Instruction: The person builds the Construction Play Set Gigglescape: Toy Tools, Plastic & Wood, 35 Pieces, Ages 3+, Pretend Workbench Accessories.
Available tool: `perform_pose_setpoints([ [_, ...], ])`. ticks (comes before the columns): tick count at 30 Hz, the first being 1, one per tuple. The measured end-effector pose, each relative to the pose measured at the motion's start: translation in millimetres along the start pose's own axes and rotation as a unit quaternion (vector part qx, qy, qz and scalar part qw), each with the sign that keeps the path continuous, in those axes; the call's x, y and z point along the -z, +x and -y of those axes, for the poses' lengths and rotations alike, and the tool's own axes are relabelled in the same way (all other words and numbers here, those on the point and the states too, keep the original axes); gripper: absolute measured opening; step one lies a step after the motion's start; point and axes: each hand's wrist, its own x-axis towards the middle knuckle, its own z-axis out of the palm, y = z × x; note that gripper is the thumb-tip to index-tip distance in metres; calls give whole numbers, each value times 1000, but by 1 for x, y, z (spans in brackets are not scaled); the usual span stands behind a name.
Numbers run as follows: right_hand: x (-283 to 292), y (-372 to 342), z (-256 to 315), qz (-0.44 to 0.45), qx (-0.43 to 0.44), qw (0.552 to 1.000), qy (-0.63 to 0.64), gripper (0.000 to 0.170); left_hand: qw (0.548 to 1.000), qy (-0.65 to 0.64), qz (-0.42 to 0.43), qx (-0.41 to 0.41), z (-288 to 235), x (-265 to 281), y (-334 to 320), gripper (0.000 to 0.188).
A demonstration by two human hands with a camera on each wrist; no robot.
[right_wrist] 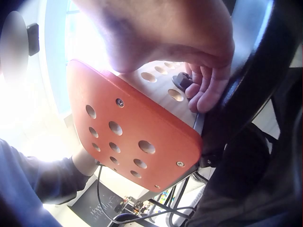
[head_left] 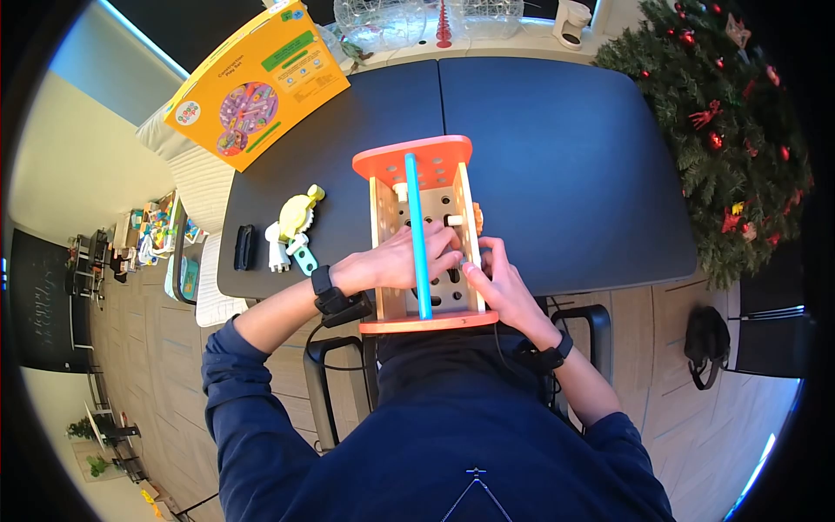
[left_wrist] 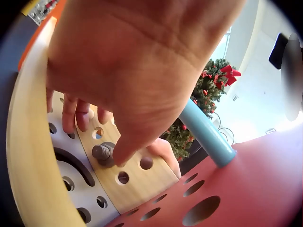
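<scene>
A wooden toolbox with orange ends [head_left: 426,324] and a blue bar [head_left: 417,235] stands near the table's front edge. My left hand [head_left: 404,259] reaches inside under the bar. In the left wrist view its thumb touches a grey threaded bolt end with a nut [left_wrist: 105,153] on the inner side panel, and its fingers extend along the holes. My right hand [head_left: 506,294] is at the outside of the right panel; in the right wrist view its curled fingers hold the dark grey bolt head [right_wrist: 182,81]. The palm hides part of the panel.
Yellow and white toy pieces [head_left: 296,217], a teal strip [head_left: 303,256] and a black case [head_left: 245,248] lie to the left on the dark table [head_left: 557,174]. A yellow box [head_left: 261,87] stands at the back left. A decorated tree [head_left: 713,130] is at the right.
</scene>
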Motion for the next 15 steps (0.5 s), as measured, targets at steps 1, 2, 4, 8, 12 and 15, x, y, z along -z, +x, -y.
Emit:
perform_pose_setpoints([
  [1, 0, 0, -1, 0, 1, 1000, 2, 67, 999, 22, 18, -20, 1, 1, 3, 37],
  [2, -1, 0, -2, -1, 1, 1000, 5, 67, 998, 43, 37, -39, 1, 2, 6, 37],
  [4, -1, 1, -4, -1, 4, 1000, 8, 67, 997, 50, 45, -38, 0, 1, 9, 38],
  [8, -1, 0, -3, -2, 9, 1000, 8, 68, 1000, -8, -6, 2, -9, 0, 3, 38],
  [12, -1, 1, -7, -1, 15, 1000, 7, 68, 996, -47, -72, -16, -7, -8, 2, 34],
  [15, 0, 0, -1, 2, 2, 1000, 3, 68, 999, -10, -30, -28, -1, -8, 7, 35],
])
